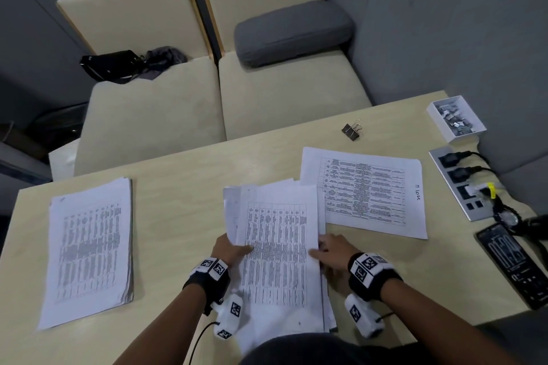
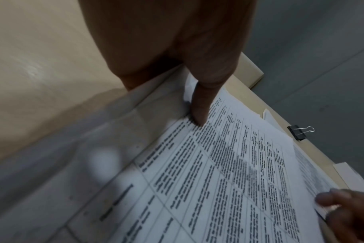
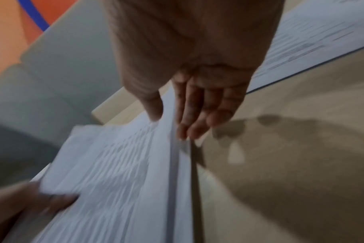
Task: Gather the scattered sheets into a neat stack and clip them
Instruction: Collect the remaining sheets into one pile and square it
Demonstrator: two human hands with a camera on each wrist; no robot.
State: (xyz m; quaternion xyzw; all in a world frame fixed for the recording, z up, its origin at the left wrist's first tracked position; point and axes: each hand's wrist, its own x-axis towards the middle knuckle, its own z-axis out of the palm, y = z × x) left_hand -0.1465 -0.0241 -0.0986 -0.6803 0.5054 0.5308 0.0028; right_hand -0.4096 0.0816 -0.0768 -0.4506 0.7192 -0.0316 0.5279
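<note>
A loose pile of printed sheets (image 1: 278, 246) lies in the middle of the table in front of me, its edges uneven. My left hand (image 1: 234, 249) holds its left edge, thumb (image 2: 199, 115) on the top sheet (image 2: 229, 172) and fingers hidden underneath. My right hand (image 1: 329, 252) holds the right edge (image 3: 172, 164), thumb on top and fingers (image 3: 189, 125) along the side. One printed sheet (image 1: 364, 190) lies flat to the right. A thicker stack (image 1: 89, 249) sits at the left. A black binder clip (image 1: 352, 129) lies alone behind the sheets.
At the back right of the table (image 1: 178, 175) stands a white box (image 1: 455, 118) of clips. Along the right edge are a power strip (image 1: 462, 184) with plugged cables, a watch (image 1: 507, 216) and a phone (image 1: 513, 264). Beige seats (image 1: 267, 92) stand behind the table.
</note>
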